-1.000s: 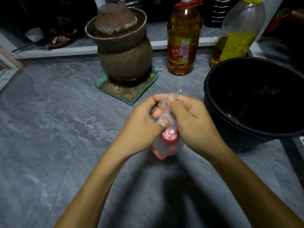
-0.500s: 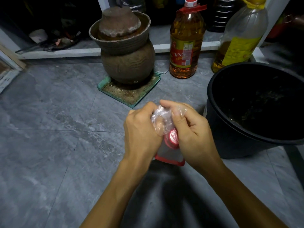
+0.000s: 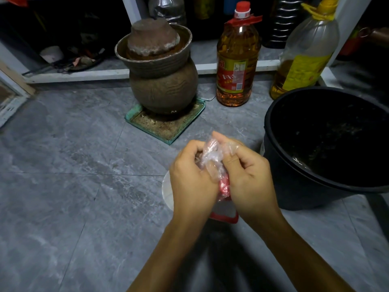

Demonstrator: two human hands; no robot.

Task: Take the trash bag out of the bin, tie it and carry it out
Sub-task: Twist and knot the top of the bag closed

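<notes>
A small clear plastic trash bag (image 3: 211,158) with red and white rubbish inside hangs over the grey floor, out of the bin. My left hand (image 3: 192,182) and my right hand (image 3: 249,178) both grip its bunched, twisted top, knuckles close together. The bag's lower part, with a red edge, shows below my hands. The black bin (image 3: 294,186) stands just to the right of my right hand, with no bag in it and some dirt inside.
A brown clay jar (image 3: 162,81) sits on a green tray (image 3: 168,127) ahead. Two oil bottles (image 3: 236,60) (image 3: 303,60) stand behind the bin by a white shelf frame (image 3: 84,75). Grey tiled floor (image 3: 63,186) spreads to the left.
My hands have turned around the bag's top, bunching and twisting the plastic between them. The bag has stayed beside the bin.
</notes>
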